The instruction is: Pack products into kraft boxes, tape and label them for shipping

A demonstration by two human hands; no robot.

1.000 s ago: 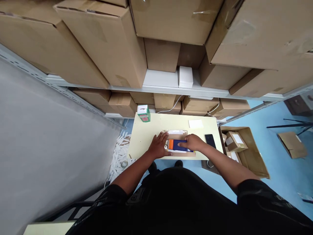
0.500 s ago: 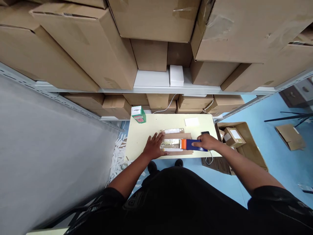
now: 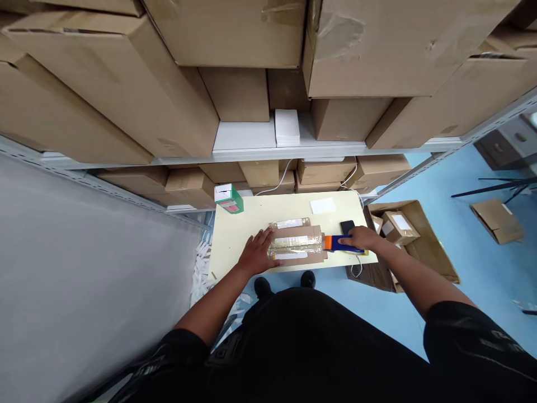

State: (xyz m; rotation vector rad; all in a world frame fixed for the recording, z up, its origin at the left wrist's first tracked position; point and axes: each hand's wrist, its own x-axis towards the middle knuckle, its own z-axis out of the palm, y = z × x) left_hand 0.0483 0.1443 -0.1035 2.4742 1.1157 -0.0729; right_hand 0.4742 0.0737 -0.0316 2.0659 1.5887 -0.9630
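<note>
A flat cardboard box (image 3: 304, 230) lies near the front edge of the pale table, with shiny clear tape (image 3: 296, 248) along its top and white label strips on it. My left hand (image 3: 257, 253) holds the box's left end, fingers on the far side and thumb on the near side. Just off the right end, my right hand (image 3: 361, 238) grips a blue tape dispenser (image 3: 335, 243) with an orange tip. That tip is close to the box edge; whether tape still joins them, I cannot tell. Behind the right hand's fingers lies a black phone-like object (image 3: 347, 226).
On the table (image 3: 235, 235) are a green-and-white box (image 3: 229, 199) and a white card (image 3: 323, 206). Shelves of cartons (image 3: 245, 39) rise behind. An open carton (image 3: 436, 252) with smaller boxes stands on the floor at right. Paper scraps (image 3: 201, 268) lie at left.
My right hand has drawn the tape dispenser rightward, from over the box to beyond its right end. My left hand stays on the box's left end. The camera view has shifted slightly.
</note>
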